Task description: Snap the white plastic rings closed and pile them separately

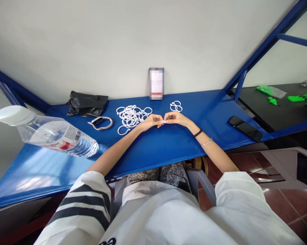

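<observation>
Both hands meet over the blue table point(156, 146). My left hand point(152, 121) is closed in a pinch, its thumb and fingertips on a small white plastic ring point(164, 121), mostly hidden by the fingers. Pinching the same piece from the other side is my right hand point(176, 117). A heap of white plastic rings point(131, 115), each with a small knob, lies just beyond and left of my left hand. Behind my right hand sits a smaller group of white rings point(176, 106).
A water bottle point(51, 132) stands at the left, near a pale-strapped watch point(100, 123) and a black plastic bag point(85, 103). One phone point(156, 84) leans on the wall; a dark phone point(244, 128) lies at the right edge. Green pieces point(272, 100) lie on a black table beyond.
</observation>
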The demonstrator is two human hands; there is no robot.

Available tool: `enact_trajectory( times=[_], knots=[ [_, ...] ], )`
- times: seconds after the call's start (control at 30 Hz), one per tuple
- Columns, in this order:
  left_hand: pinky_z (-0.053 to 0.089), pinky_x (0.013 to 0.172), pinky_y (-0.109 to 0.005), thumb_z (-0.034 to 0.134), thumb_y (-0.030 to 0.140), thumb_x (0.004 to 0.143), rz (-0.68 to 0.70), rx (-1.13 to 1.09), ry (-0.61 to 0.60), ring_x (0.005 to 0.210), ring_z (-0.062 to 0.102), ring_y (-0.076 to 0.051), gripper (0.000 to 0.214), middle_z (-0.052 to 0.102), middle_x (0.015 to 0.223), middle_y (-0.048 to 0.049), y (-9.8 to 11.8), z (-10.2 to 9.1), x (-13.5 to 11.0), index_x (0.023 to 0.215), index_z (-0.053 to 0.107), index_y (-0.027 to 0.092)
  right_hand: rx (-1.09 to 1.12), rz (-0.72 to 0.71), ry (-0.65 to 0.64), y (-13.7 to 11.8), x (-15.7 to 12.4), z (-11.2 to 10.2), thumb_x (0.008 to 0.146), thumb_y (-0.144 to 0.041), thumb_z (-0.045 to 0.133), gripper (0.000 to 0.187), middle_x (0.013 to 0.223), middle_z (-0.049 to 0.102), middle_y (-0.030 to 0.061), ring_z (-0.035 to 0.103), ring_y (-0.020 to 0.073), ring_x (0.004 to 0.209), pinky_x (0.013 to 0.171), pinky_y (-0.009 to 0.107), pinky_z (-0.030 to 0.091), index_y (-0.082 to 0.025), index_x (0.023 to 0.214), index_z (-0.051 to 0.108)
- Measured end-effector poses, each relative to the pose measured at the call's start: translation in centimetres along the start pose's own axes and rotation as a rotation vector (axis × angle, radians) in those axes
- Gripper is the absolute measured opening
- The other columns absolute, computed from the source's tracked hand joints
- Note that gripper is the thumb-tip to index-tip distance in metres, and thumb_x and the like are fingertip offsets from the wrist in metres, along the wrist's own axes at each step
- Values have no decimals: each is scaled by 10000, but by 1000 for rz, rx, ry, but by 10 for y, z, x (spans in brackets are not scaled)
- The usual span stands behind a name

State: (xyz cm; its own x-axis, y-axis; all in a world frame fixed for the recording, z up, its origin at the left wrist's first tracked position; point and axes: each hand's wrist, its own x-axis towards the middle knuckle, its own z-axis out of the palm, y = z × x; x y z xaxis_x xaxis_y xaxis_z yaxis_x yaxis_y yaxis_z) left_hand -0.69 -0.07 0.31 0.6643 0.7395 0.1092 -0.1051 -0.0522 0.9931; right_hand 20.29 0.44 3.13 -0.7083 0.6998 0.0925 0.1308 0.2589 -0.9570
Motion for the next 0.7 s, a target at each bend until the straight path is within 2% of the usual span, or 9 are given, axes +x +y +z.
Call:
enact_trajectory(
  times=[0.13, 0.3, 0.47, 0.57, 0.7],
  knots=[
    [389, 572, -230, 758, 479, 723, 9, -7, 6, 532, 502, -73, 387, 577, 596, 11, -1, 0, 0, 711, 622, 117, 20, -49, 62, -4, 0, 4, 745, -368, 758, 260, 809, 655, 16, 568, 125, 716, 661, 268, 449, -161, 889, 695],
    [396, 590, -228, 775, 463, 713, 28, -68, 59, 556, 518, -70, 382, 607, 666, 3, -1, 1, 1, 772, 618, 120, 13, -64, 69, -6, 0, 6, 777, -392, 724, 293, 852, 678, 35, 604, 146, 767, 700, 290, 483, -167, 963, 702],
    [403, 589, -220, 785, 460, 707, 53, -134, 143, 568, 511, -57, 398, 605, 741, 3, 1, 4, 1, 834, 611, 125, -49, -89, 111, 0, 1, 8, 797, -403, 707, 349, 729, 644, 6, 567, 124, 674, 638, 267, 460, -169, 1056, 700],
    [425, 592, -218, 791, 464, 700, 53, -167, 171, 588, 528, -59, 427, 611, 802, 1, 1, 5, 2, 901, 602, 137, -91, -109, 141, 1, 2, 9, 818, -414, 684, 351, 728, 651, 10, 571, 125, 670, 637, 263, 457, -170, 1069, 701],
    [456, 595, -225, 744, 507, 741, 51, -166, 189, 589, 547, -74, 454, 595, 730, 16, -3, 5, 3, 953, 583, 139, -118, -97, 214, 2, 2, 11, 826, -437, 667, 359, 712, 656, 12, 578, 129, 658, 640, 266, 459, -164, 1056, 704]
  ],
)
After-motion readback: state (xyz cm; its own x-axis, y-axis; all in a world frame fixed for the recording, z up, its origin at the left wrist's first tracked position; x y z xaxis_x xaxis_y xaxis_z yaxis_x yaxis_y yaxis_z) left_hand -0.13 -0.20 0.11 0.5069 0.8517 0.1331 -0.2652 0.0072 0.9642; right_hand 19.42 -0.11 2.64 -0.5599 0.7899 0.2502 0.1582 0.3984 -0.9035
